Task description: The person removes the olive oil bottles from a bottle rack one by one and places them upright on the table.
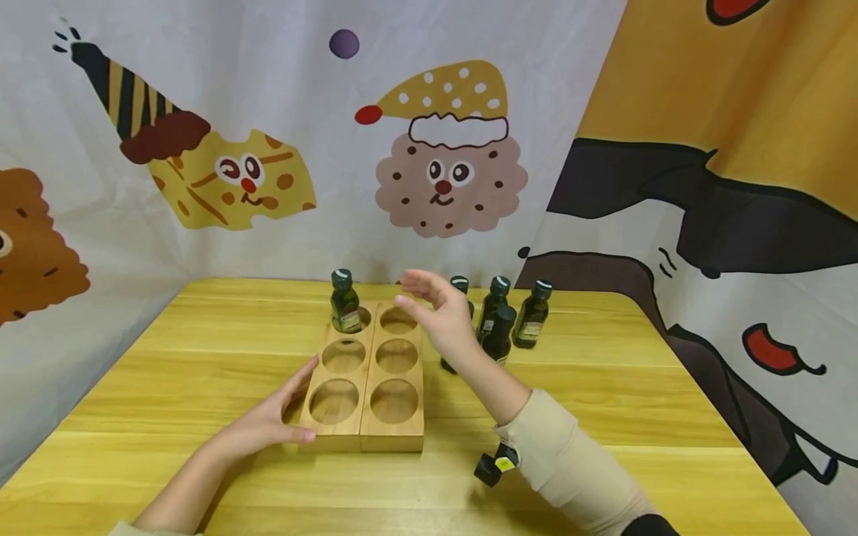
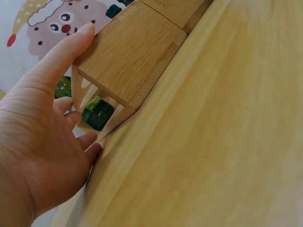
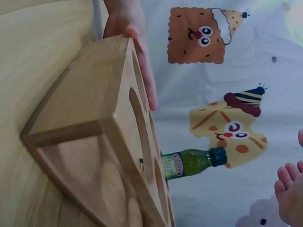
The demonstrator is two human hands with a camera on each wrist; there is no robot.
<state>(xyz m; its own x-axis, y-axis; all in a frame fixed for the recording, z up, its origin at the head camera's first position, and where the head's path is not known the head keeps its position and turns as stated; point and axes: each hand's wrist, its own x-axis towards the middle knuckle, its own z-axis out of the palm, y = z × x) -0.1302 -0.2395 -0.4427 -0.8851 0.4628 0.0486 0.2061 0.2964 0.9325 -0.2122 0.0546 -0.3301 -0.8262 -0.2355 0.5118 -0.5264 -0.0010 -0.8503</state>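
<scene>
A wooden rack [image 1: 365,402] made of two joined pieces, each with a row of round holes, lies on the table. In its far left hole a small green glass bottle [image 1: 345,305] with a dark cap stands slightly tilted; its label shows in the right wrist view. My left hand [image 1: 268,420] rests against the rack's left side, thumb at the near corner and fingers spread along the side. Over the rack's far right end hovers my right hand [image 1: 439,313], fingers extended and holding nothing; only part of this hand [image 3: 291,196] shows in the right wrist view.
Several similar bottles [image 1: 532,316] stand to the right of the rack, some partly hidden behind my right hand and forearm. A small black device [image 1: 494,467] hangs by my right sleeve. Behind the wooden table [image 1: 603,424] is a cartoon-printed cloth [image 1: 268,74].
</scene>
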